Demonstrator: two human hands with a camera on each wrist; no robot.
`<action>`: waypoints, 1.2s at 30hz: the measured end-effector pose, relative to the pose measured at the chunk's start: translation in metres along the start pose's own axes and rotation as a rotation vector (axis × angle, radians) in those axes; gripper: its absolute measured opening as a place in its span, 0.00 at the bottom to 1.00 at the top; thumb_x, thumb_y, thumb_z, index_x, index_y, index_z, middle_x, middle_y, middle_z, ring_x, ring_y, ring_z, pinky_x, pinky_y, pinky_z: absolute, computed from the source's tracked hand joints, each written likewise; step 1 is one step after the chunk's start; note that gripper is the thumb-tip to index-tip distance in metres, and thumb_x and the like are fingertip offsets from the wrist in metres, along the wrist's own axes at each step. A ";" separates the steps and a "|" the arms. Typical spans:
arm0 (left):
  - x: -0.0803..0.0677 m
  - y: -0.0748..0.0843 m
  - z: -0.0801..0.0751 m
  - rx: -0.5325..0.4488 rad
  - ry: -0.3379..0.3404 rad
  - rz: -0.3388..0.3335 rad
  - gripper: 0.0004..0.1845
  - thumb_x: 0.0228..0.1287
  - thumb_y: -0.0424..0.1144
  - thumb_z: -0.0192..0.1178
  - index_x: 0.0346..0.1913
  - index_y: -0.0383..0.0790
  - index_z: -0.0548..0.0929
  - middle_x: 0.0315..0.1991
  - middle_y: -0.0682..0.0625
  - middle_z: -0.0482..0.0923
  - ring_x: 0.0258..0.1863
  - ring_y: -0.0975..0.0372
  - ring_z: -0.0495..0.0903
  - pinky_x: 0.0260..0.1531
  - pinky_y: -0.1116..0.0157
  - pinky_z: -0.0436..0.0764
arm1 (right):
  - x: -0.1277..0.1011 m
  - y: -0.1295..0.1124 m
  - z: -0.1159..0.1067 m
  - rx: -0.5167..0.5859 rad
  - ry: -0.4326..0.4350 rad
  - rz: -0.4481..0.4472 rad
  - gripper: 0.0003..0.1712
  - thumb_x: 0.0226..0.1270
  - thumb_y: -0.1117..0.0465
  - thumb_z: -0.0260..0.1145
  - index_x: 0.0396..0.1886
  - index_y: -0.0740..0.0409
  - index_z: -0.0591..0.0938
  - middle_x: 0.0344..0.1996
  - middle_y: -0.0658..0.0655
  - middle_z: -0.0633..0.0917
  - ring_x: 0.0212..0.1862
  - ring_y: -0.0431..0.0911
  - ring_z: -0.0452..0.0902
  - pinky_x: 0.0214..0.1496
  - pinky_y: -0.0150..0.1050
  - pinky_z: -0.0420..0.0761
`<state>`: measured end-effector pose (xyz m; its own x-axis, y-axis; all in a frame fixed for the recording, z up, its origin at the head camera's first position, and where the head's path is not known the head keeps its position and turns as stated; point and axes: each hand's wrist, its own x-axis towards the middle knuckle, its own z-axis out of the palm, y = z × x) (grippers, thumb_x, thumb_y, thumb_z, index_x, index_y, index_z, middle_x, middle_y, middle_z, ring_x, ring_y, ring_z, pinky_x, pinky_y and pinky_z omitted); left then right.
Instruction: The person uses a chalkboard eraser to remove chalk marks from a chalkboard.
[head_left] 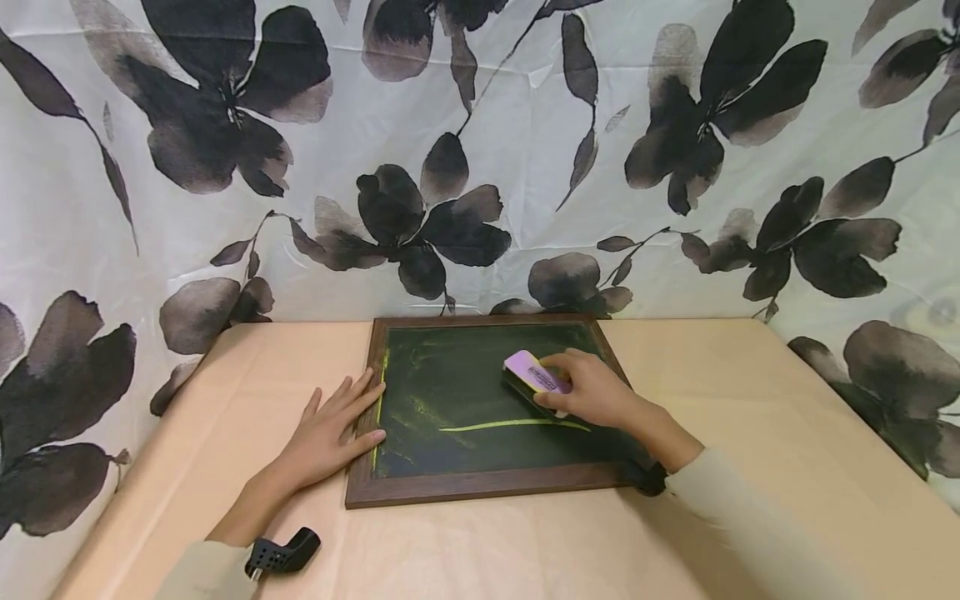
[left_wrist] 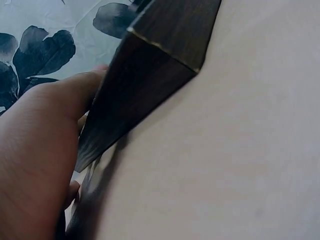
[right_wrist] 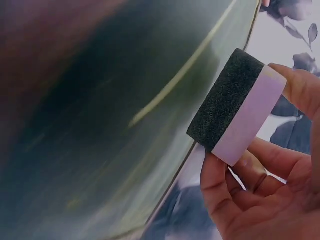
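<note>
**Eraser held on the chalkboard, frame steadied**

The eraser, pink-backed with a dark felt face, is gripped by the right hand, fingers curled along its far side and thumb on the near one. It is held at the chalkboard, right of centre, just above a yellow chalk line. The left hand is laid flat, fingers straight and slightly spread, with fingertips resting on the board's left wooden frame. The board lies on a table covered in peach cloth.
</note>
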<state>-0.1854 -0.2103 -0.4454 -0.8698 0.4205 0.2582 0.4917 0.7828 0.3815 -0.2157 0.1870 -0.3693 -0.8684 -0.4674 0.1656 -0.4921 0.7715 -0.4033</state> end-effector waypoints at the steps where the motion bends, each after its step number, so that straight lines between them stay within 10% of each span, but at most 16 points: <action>1: 0.000 0.000 0.000 0.001 -0.001 -0.002 0.37 0.64 0.60 0.56 0.73 0.48 0.63 0.75 0.45 0.49 0.72 0.44 0.49 0.63 0.36 0.38 | -0.005 0.004 -0.002 -0.015 0.008 0.007 0.32 0.55 0.50 0.73 0.55 0.64 0.80 0.36 0.53 0.79 0.31 0.42 0.70 0.28 0.36 0.71; 14: 0.000 0.003 -0.001 -0.004 -0.017 -0.003 0.38 0.64 0.59 0.56 0.73 0.47 0.62 0.75 0.43 0.47 0.72 0.44 0.48 0.64 0.36 0.37 | -0.069 0.033 -0.019 -0.098 0.043 0.114 0.32 0.55 0.52 0.74 0.55 0.68 0.79 0.27 0.50 0.74 0.27 0.42 0.66 0.24 0.34 0.66; 36: 0.000 0.001 -0.001 0.003 -0.015 -0.004 0.38 0.64 0.60 0.56 0.73 0.47 0.63 0.75 0.43 0.48 0.72 0.43 0.48 0.63 0.35 0.38 | -0.066 0.034 -0.006 0.021 0.102 0.117 0.33 0.52 0.55 0.75 0.53 0.72 0.79 0.28 0.53 0.78 0.29 0.44 0.71 0.24 0.35 0.70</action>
<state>-0.1849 -0.2096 -0.4439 -0.8721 0.4243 0.2439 0.4885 0.7855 0.3801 -0.1753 0.2465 -0.3886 -0.9219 -0.3275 0.2068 -0.3867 0.8083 -0.4439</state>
